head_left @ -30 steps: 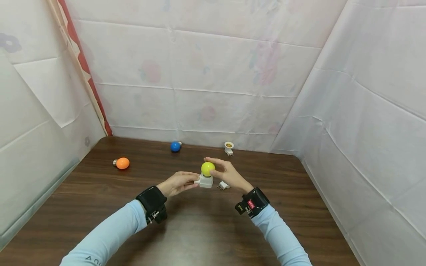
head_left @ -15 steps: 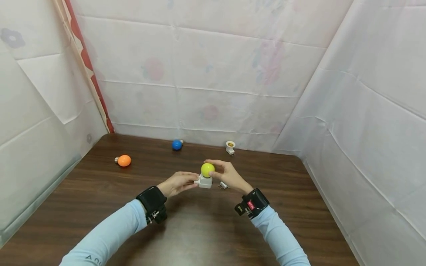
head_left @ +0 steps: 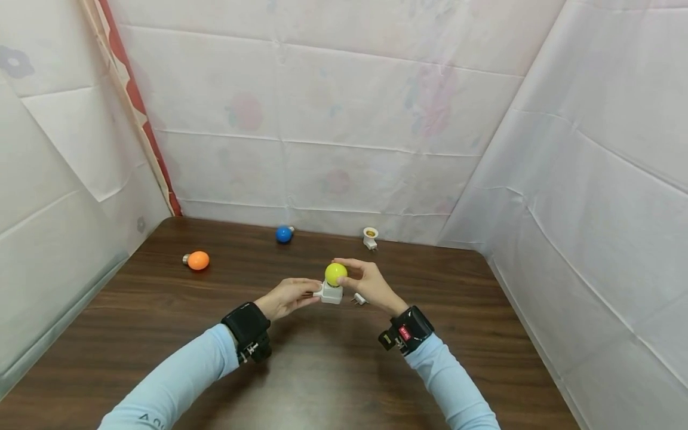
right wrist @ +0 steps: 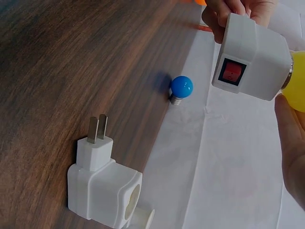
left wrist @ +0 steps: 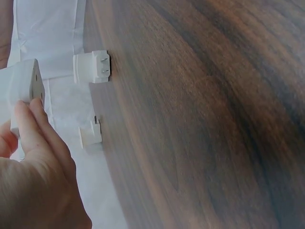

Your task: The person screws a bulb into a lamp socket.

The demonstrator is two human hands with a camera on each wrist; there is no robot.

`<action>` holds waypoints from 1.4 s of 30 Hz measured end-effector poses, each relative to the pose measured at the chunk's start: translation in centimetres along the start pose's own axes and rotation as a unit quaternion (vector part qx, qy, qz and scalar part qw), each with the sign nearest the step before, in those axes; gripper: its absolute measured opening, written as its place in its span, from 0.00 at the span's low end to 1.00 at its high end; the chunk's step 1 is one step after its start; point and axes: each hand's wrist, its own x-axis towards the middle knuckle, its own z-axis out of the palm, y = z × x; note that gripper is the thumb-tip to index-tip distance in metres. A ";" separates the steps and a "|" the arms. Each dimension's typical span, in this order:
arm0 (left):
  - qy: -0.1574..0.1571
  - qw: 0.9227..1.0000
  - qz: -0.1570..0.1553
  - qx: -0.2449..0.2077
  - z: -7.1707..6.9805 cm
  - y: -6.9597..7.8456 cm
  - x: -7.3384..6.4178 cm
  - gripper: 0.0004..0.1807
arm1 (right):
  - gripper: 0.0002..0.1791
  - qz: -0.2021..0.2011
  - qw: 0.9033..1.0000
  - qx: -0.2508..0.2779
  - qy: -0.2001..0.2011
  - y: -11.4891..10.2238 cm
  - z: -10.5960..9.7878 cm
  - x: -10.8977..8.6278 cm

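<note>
My left hand pinches a white plug-in lamp socket by its left end, above the table. In the right wrist view this socket shows a red rocker switch on its side. A yellow light bulb stands upright at the socket's top, and a strip of its metal base shows there. My right hand holds the bulb between thumb and fingers. How deep the base sits in the socket is hidden.
A second white plug-in socket lies on the brown table just beyond my right hand. Farther back are a round-rimmed socket and a blue bulb. An orange bulb lies at the left. White sheets enclose the back and sides.
The head view shifts slightly. Both hands keep their hold on the socket and the yellow bulb, with hardly any visible movement; whether the bulb has turned cannot be told.
</note>
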 end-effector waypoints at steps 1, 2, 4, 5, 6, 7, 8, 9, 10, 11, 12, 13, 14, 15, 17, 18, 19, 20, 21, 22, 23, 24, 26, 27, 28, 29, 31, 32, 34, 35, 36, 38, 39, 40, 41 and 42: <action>0.004 1.000 0.000 -0.003 0.1 0.0 0.0 0.21 | 0.25 0.001 1.000 0.001 0.003 0.1 0.0 0.0; 0.009 1.000 -0.001 -0.004 0.1 0.0 0.0 0.21 | 0.25 0.002 1.000 0.001 0.006 0.1 0.0 0.0; 0.015 1.000 0.002 -0.006 0.2 -0.1 -0.1 0.21 | 0.25 0.003 1.000 0.002 0.012 0.3 0.1 0.0; 0.019 1.000 0.002 -0.008 0.3 -0.1 -0.1 0.21 | 0.25 0.003 1.000 0.002 0.016 0.3 0.1 0.0; 0.023 1.000 0.002 -0.011 0.4 -0.1 -0.1 0.21 | 0.25 0.002 1.000 0.002 0.020 0.4 0.1 0.0; 0.027 1.000 0.003 -0.011 0.4 -0.2 -0.1 0.21 | 0.25 0.000 1.000 0.001 0.024 0.4 0.1 0.0; 0.029 1.000 0.004 -0.011 0.5 -0.2 -0.1 0.21 | 0.25 -0.001 1.000 0.001 0.028 0.5 0.2 0.0; 0.031 0.999 0.005 -0.012 0.5 -0.3 0.0 0.20 | 0.25 -0.001 0.999 0.001 0.032 0.5 0.2 0.0; 0.034 0.999 0.004 -0.012 0.6 -0.3 0.0 0.20 | 0.25 -0.002 0.999 0.001 0.035 0.6 0.2 0.0; 0.037 0.999 0.003 -0.012 0.6 -0.3 0.1 0.20 | 0.25 -0.003 0.999 0.000 0.038 0.6 0.3 0.0; 0.037 0.999 0.004 -0.010 0.6 -0.4 0.1 0.20 | 0.25 -0.004 0.999 0.001 0.040 0.6 0.3 -0.1; 0.037 0.999 0.004 -0.007 0.6 -0.4 0.2 0.20 | 0.25 -0.005 0.999 0.000 0.042 0.6 0.3 -0.1; 0.036 0.999 0.005 -0.005 0.6 -0.4 0.2 0.20 | 0.25 -0.006 0.999 -0.001 0.044 0.6 0.4 -0.1; 0.035 0.999 0.005 -0.003 0.6 -0.5 0.3 0.20 | 0.25 -0.005 0.999 -0.002 0.045 0.6 0.4 -0.2; 0.031 1.000 0.004 0.004 0.5 -0.5 0.2 0.20 | 0.25 -0.001 0.999 -0.005 0.041 0.6 0.4 -0.3; 0.029 1.000 0.003 0.006 0.4 -0.5 0.2 0.21 | 0.26 -0.002 0.999 -0.007 0.034 0.6 0.3 -0.3; 0.028 1.000 0.003 0.009 0.4 -0.5 0.1 0.21 | 0.27 -0.002 1.000 -0.011 0.024 0.6 0.3 -0.3; 0.025 1.000 0.002 0.013 0.4 -0.5 0.0 0.21 | 0.28 -0.003 1.000 -0.013 0.012 0.6 0.2 -0.3; 0.022 1.000 0.002 0.016 0.4 -0.5 0.0 0.21 | 0.29 -0.005 1.000 -0.012 -0.003 0.7 0.2 -0.4; 0.020 1.000 0.001 0.019 0.3 -0.5 -0.1 0.21 | 0.30 -0.010 1.000 -0.010 -0.019 0.7 0.1 -0.4; 0.017 1.000 0.001 0.022 0.3 -0.5 -0.1 0.20 | 0.31 -0.017 0.999 -0.006 -0.036 0.7 0.1 -0.4; 0.014 1.000 0.000 0.023 0.4 -0.5 -0.1 0.20 | 0.31 -0.026 0.998 -0.001 -0.052 0.7 0.0 -0.4; 0.007 1.000 0.000 0.027 0.4 -0.5 -0.1 0.20 | 0.31 -0.037 0.997 0.011 -0.073 0.8 0.0 -0.4; 0.005 1.000 -0.001 0.027 0.4 -0.5 -0.2 0.21 | 0.30 -0.043 0.996 0.016 -0.079 0.8 0.0 -0.4; 0.005 1.000 -0.002 0.026 0.4 -0.5 -0.2 0.21 | 0.29 -0.047 0.995 0.019 -0.083 0.8 0.0 -0.4; 0.004 1.000 -0.003 0.025 0.4 -0.5 -0.2 0.21 | 0.28 -0.049 0.995 0.021 -0.084 0.8 0.0 -0.4; 0.002 1.000 -0.005 0.021 0.3 -0.5 -0.3 0.22 | 0.27 -0.048 0.996 0.017 -0.079 0.8 0.1 -0.3; 0.004 1.000 -0.006 0.019 0.3 -0.5 -0.2 0.22 | 0.27 -0.046 0.996 0.016 -0.074 0.8 0.1 -0.3; 0.005 1.000 -0.006 0.012 0.4 -0.6 -0.2 0.22 | 0.26 -0.037 0.997 0.014 -0.063 0.8 0.2 -0.3; 0.005 1.000 -0.006 0.010 0.4 -0.7 -0.2 0.22 | 0.26 -0.031 0.998 0.013 -0.058 0.8 0.3 -0.3; 0.006 1.000 -0.005 0.007 0.4 -0.7 -0.2 0.21 | 0.26 -0.026 0.998 0.012 -0.053 0.7 0.3 -0.2; 0.011 1.000 -0.004 0.001 0.5 -0.7 -0.3 0.21 | 0.26 -0.015 0.999 0.011 -0.043 0.7 0.4 -0.2; 0.012 1.000 -0.003 -0.001 0.5 -0.8 -0.3 0.21 | 0.25 -0.011 0.999 0.010 -0.040 0.7 0.4 -0.2; 0.014 1.000 -0.003 -0.003 0.5 -0.8 -0.3 0.20 | 0.25 -0.007 0.999 0.007 -0.036 0.7 0.4 -0.2; 0.016 1.000 -0.003 -0.005 0.6 -0.8 -0.3 0.20 | 0.25 -0.005 0.999 0.007 -0.033 0.8 0.4 -0.2; 0.018 1.000 -0.002 -0.010 0.6 -0.8 -0.3 0.20 | 0.25 -0.002 1.000 0.005 -0.030 0.8 0.4 -0.2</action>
